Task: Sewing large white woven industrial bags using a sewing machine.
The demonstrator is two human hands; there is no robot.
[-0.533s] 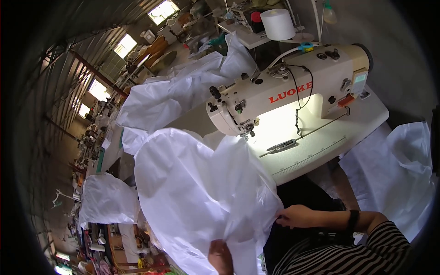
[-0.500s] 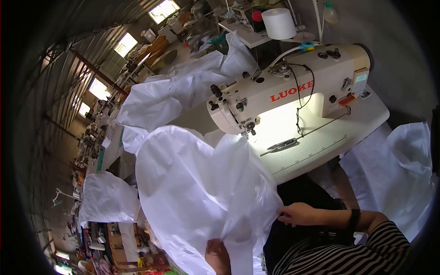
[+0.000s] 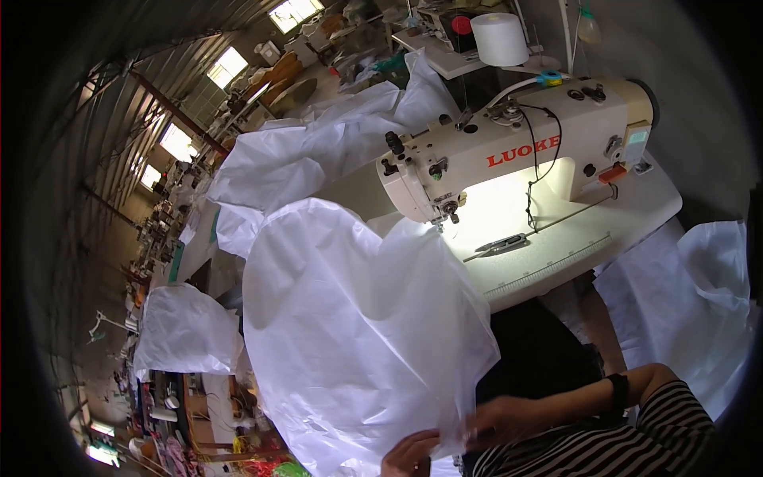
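A large white sheet of thin, shiny material (image 3: 358, 334) hangs from the sewing machine's needle area down over the front. Its upper part reaches under the presser foot of the white sewing machine (image 3: 520, 147), whose lamp lights the bed. At the sheet's lower edge, my left hand (image 3: 410, 455) has its fingers closed on the material. Close on its right is my right hand (image 3: 509, 420), at the sheet's lower right edge; motion smears its fingers, so its grip is unclear.
Thread snips (image 3: 502, 245) lie on the machine bed. A white thread cone (image 3: 500, 40) stands behind the machine. More white sheeting (image 3: 310, 155) is heaped at the far left, with another piece (image 3: 187, 330) lower left and one (image 3: 683, 310) hanging at right.
My right hand has moved down and left along the sheet's edge, close to my left hand. My left hand has shifted down and right. The sheet's lower part looks smoother.
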